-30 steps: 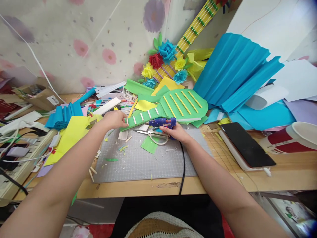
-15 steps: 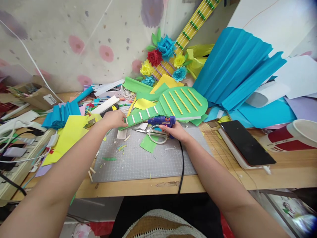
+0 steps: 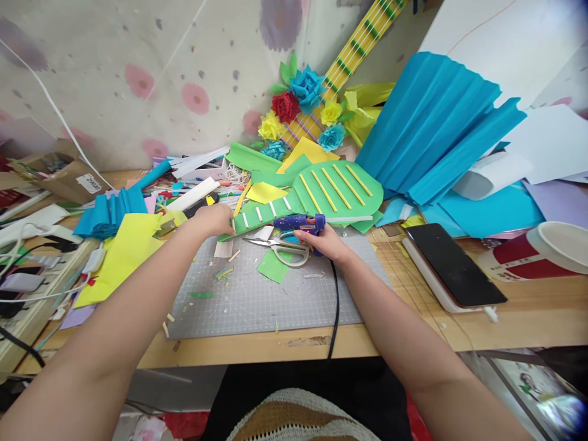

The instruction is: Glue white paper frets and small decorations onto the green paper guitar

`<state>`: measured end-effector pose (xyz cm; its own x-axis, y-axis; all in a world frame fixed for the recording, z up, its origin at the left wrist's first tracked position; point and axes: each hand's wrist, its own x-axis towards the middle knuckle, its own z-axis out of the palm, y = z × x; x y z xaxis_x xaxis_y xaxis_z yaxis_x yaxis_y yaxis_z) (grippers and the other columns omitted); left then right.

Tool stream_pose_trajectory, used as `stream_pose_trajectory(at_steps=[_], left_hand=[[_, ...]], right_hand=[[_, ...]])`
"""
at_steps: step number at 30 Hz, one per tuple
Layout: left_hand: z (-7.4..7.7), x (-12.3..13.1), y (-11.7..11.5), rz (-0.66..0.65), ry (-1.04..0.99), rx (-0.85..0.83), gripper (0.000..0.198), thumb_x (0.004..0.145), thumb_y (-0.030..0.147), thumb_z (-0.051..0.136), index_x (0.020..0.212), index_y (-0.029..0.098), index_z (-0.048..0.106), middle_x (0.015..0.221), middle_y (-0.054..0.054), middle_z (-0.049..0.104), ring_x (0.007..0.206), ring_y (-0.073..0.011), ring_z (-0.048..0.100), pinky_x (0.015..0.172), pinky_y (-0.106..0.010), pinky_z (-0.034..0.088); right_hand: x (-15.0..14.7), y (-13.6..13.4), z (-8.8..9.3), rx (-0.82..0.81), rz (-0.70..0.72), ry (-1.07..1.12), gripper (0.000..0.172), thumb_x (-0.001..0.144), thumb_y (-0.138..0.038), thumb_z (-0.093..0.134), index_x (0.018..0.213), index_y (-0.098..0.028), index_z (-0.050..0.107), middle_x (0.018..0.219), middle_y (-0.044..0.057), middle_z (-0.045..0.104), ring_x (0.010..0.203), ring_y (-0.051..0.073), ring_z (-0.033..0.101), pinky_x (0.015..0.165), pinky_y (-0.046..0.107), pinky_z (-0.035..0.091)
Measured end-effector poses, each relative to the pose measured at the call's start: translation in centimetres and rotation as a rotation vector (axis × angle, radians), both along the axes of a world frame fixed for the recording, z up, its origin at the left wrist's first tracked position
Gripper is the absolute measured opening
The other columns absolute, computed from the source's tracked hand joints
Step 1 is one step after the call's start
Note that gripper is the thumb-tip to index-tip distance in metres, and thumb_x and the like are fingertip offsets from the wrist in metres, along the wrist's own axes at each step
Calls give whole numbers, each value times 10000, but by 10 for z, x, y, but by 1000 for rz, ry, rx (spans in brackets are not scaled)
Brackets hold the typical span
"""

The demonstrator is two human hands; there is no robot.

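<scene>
A green paper guitar (image 3: pixel 342 190) lies across the back of the grey cutting mat (image 3: pixel 275 306), yellow sticks on its body and short white strips along its neck. At the neck's left end is my left hand (image 3: pixel 215 220), fingers closed on that end by the last white strip; the fingertips are partly hidden. My right hand (image 3: pixel 327 241) grips a blue hot glue gun (image 3: pixel 296 223), its nozzle pointing left and a clear glue stick jutting out behind. Just below the gun lie scissors (image 3: pixel 294 254) with pale handles, beside a green paper scrap (image 3: pixel 274 267).
Behind stands a yellow paper guitar (image 3: pixel 351 61) with paper flowers. Blue crepe paper (image 3: pixel 432 122) fills the back right. A phone (image 3: pixel 452 263) and a paper cup (image 3: pixel 542 251) sit at right. To the left are yellow paper (image 3: pixel 124 257), a power strip (image 3: pixel 41 306) and a cardboard box (image 3: pixel 68 174).
The view has shifted very slightly. Both hands keep their places, the left at the guitar's neck end and the right around the glue gun.
</scene>
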<state>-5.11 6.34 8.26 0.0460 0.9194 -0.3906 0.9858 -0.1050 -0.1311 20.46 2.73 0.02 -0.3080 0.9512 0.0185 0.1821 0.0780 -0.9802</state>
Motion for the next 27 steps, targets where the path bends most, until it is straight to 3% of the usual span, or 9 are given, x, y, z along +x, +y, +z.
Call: stream_pose_trajectory(at_steps=[7, 18, 24, 27], left_hand=[[-7, 0, 6, 2, 51, -9, 225, 621, 396, 639, 728, 200, 663, 831, -101, 677, 883, -298, 618, 683, -319, 446], [-6, 9, 6, -2, 132, -27, 342, 624, 402, 657, 897, 195, 671, 999, -127, 671, 922, -309, 607, 694, -333, 456], [3, -12, -2, 72, -80, -43, 437, 589, 454, 670, 957, 217, 658, 865, -53, 698, 792, -237, 635, 644, -273, 434], [3, -29, -8, 172, -271, 106, 497, 647, 443, 618, 1081, 202, 596, 905, -31, 687, 771, -202, 633, 650, -258, 434]], right_hand=[[-2, -2, 4, -11, 2, 16, 434, 623, -543, 663, 837, -166, 647, 694, 31, 619, 644, 153, 552, 598, 280, 443], [0, 2, -3, 33, -1, -14, 429, 642, -561, 644, 810, -166, 653, 720, 39, 641, 673, 160, 571, 644, 293, 453], [2, 2, -3, 29, -12, 3, 429, 635, -563, 652, 820, -176, 654, 709, 37, 639, 668, 168, 575, 633, 300, 461], [2, 2, -2, 12, -24, 3, 424, 627, -558, 661, 810, -176, 651, 714, 38, 640, 663, 166, 575, 627, 298, 460]])
